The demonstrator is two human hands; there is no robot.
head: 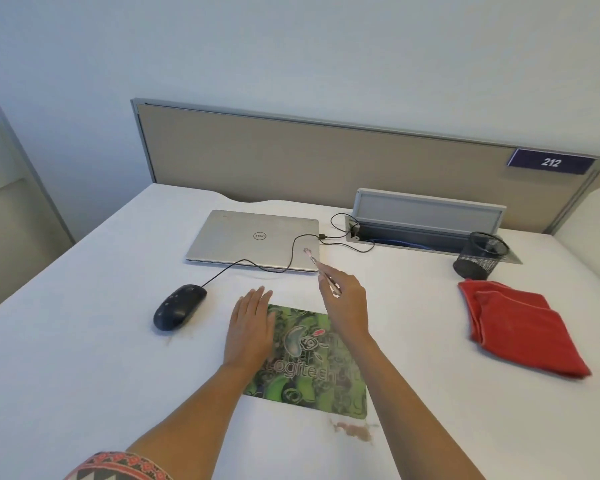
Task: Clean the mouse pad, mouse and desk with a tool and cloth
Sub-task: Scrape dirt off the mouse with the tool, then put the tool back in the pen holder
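A green patterned mouse pad [309,379] lies on the white desk [84,358] in front of me. My left hand [252,327] lies flat on the pad's left edge with straight fingers. My right hand [347,303] is raised above the pad's far right corner and grips a thin brush [317,266], its pinkish tip pointing away over the laptop's corner. A black wired mouse [179,306] sits on the desk to the left of the pad. A red cloth [520,327] lies crumpled at the right. Brownish dirt [354,429] marks the desk just below the pad.
A shut silver laptop [253,239] lies behind the pad, with the mouse cable [291,251] running over it to an open cable tray [426,220]. A black mesh pen cup [480,254] stands behind the cloth. A beige partition [291,157] closes the desk's far edge.
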